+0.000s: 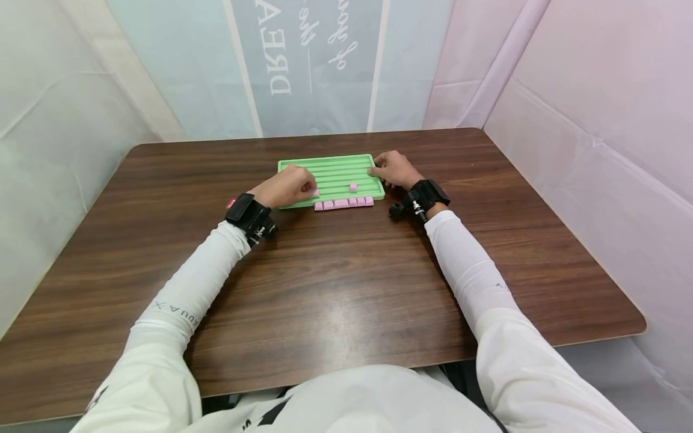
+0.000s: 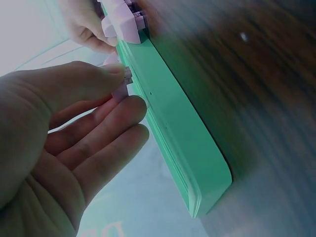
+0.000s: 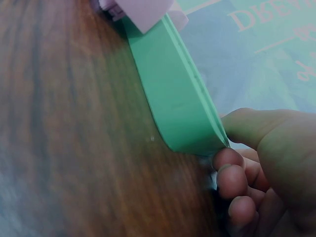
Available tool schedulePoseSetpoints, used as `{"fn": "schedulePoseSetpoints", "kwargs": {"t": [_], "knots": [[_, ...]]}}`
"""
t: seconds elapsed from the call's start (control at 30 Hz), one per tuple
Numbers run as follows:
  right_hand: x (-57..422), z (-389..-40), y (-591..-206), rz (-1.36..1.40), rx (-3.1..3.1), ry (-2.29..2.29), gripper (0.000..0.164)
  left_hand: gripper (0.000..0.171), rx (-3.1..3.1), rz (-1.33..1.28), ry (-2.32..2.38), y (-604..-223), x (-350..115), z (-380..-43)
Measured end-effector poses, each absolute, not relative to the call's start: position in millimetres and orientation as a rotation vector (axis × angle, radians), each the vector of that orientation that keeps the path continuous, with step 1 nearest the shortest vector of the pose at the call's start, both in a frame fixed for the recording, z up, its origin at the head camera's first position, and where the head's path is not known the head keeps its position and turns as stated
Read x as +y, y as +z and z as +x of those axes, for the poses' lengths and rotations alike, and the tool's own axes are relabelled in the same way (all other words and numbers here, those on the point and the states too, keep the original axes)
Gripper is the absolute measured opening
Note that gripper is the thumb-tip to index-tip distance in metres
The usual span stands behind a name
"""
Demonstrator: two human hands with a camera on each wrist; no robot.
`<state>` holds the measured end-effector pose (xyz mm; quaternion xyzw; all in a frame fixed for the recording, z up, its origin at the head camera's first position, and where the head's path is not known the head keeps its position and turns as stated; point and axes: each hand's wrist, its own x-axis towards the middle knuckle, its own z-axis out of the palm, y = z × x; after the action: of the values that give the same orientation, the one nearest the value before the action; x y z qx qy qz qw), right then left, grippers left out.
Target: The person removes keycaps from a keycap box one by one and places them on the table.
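Note:
A green ridged tray [image 1: 332, 165] lies on the table. My left hand [image 1: 292, 184] is over its near left part and pinches a small pink keycap [image 2: 120, 92] between thumb and fingers; a dark stem shows on the cap's underside in the left wrist view. At the tray's right end my right hand [image 1: 397, 169] grips the rim, with the thumb over the top and the fingers curled at the outer side. Another pink keycap [image 1: 353, 187] sits on the tray's ridges. Several more keycaps [image 1: 341, 204] form a row along the tray's near side.
The brown wooden table [image 1: 335, 282] has rounded corners. A printed blue curtain [image 1: 325, 72] hangs behind its far edge, and pale sheets [image 1: 612, 108] hang at both sides. Each wrist wears a black camera strap [image 1: 249, 215].

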<state>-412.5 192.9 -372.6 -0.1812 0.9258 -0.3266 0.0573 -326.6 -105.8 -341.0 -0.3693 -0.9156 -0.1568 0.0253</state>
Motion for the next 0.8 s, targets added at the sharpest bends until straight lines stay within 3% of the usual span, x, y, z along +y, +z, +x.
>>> {"fn": "schedulePoseSetpoints", "kwargs": {"t": [0.8], "knots": [[194,-419,-377,-0.548,2.813,-0.986,0.055,0.011,-2.884,-1.160,-0.490,-338,-118,-319]]}}
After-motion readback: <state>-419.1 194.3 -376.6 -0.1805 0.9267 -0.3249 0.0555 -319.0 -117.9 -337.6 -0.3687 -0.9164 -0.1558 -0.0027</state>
